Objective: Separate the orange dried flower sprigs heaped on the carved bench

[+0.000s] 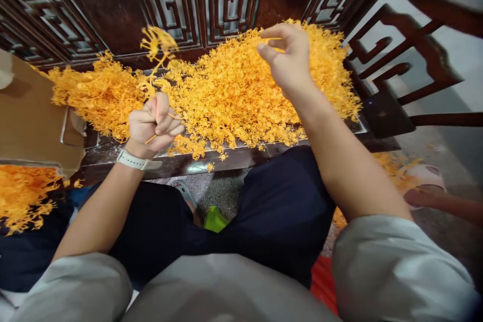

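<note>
- Left hand [156, 123] clenched around an orange-yellow sprig [158, 43]
- Right hand [289, 55] narrowly pinching a thin stem [273, 38]
- Risk: sprigs tangled in the heap [234, 95] could snag, and hard pulling might snap them

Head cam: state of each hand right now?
Left hand: closed in a fist, holding an orange sprig by its stem.
Right hand: nearly closed, pinching a thin orange stem between thumb and fingers.

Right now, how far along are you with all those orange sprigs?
Hard to say exactly. Done: maybe the separate orange pile at the lower left, beside the cardboard box. In hand: the left hand grips stems, the right hand pinches a sprig. Still left: the big orange heap on the dark wooden bench.
</note>
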Motion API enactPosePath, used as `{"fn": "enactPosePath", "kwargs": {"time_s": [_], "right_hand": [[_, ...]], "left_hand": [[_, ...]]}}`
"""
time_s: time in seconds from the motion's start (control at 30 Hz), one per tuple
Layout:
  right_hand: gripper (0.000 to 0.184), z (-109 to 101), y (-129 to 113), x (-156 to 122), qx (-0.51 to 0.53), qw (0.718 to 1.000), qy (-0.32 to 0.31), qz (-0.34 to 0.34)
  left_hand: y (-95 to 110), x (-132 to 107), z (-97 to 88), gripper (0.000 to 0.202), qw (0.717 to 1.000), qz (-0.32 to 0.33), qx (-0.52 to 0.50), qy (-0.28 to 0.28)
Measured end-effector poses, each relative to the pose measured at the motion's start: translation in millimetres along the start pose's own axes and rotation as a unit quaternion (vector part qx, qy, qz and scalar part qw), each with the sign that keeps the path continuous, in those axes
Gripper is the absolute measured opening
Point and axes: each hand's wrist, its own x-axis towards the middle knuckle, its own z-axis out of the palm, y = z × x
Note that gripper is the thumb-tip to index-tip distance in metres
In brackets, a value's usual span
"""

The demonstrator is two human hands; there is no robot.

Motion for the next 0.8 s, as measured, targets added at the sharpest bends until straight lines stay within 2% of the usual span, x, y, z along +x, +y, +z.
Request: {"fn": "enactPosePath", "kwargs": {"time_s": [0.1,0.17,0.27,0.33,0.4,0.5,0.57,0.63,0.7,0.73,0.8], "right_hand": [[0.037,27,3,-3,0.001,1.000,0.003,-0.004],[0.041,49,3,-6,0.014,1.000,-0.024,-0.008],[0.052,75,-1,-12,0.062,0.990,-0.122,0.025],[0.055,82,-4,-15,0.083,0.977,-0.193,0.045],[0.051,82,-7,-16,0.085,0.972,-0.217,0.032],[0.043,76,-6,-14,0.094,0.987,-0.130,0.006],[0.040,71,0,-10,0.106,0.992,-0.064,0.020],[0.042,63,12,-2,0.111,0.992,-0.030,0.047],[0.045,46,27,10,0.122,0.991,0.022,0.056],[0.048,34,34,17,0.130,0.987,0.072,0.054],[0.052,5,46,30,0.143,0.966,0.213,0.037]], "left_hand": [[-2,3,0.8,0.064,1.000,-0.005,0.009,0.004],[-5,4,1.3,0.073,1.000,-0.010,0.016,0.011],[-9,2,-2.0,0.079,0.999,-0.020,0.026,0.009],[-8,0,-5.5,0.075,0.999,-0.020,0.028,0.019],[-6,0,-7.3,0.067,0.999,-0.018,0.026,0.034],[-3,3,-3.0,0.053,0.997,-0.050,0.046,0.024],[-3,7,3.8,0.041,0.994,-0.082,0.068,-0.016],[-6,10,10.9,0.030,0.991,-0.099,0.078,-0.047],[-9,9,15.0,0.032,0.989,-0.106,0.078,-0.069],[-9,7,15.4,0.036,0.988,-0.108,0.079,-0.078],[-9,2,12.7,0.045,0.986,-0.109,0.075,-0.102]]}}
